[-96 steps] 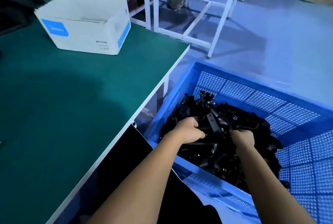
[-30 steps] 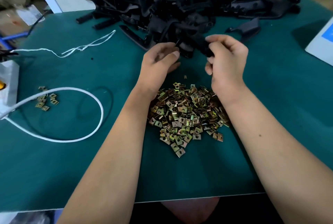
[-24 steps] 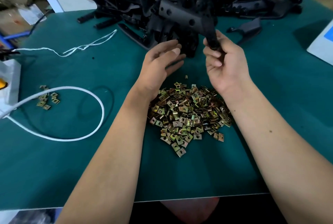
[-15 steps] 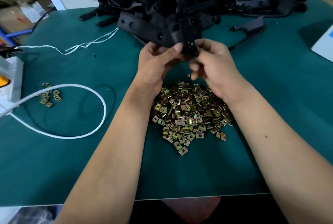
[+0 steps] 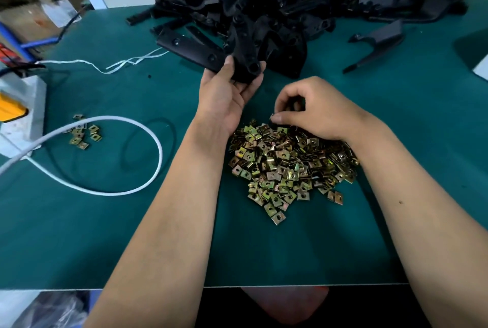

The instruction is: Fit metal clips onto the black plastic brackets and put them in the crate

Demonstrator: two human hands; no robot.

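My left hand (image 5: pixel 227 95) grips one black plastic bracket (image 5: pixel 195 49), palm up, with its long flat arm reaching up and left above the table. A heap of brass-coloured metal clips (image 5: pixel 287 164) lies on the green table (image 5: pixel 264 253) in front of me. My right hand (image 5: pixel 314 109) rests on the far edge of the heap and pinches a clip (image 5: pixel 272 117) between thumb and forefinger. A big pile of black brackets (image 5: pixel 290 2) fills the back of the table. The crate is out of view.
A single bracket (image 5: pixel 377 45) lies apart at the back right. A looped white cable (image 5: pixel 111 158) and a few stray clips (image 5: pixel 83 133) lie at the left, by a white and yellow device (image 5: pixel 18 113). White string (image 5: pixel 126 62) trails near the pile.
I turned from the blue crate back to the table. My right hand drew a bracket from the pile, passed it to my left hand, then dropped to the clip heap.
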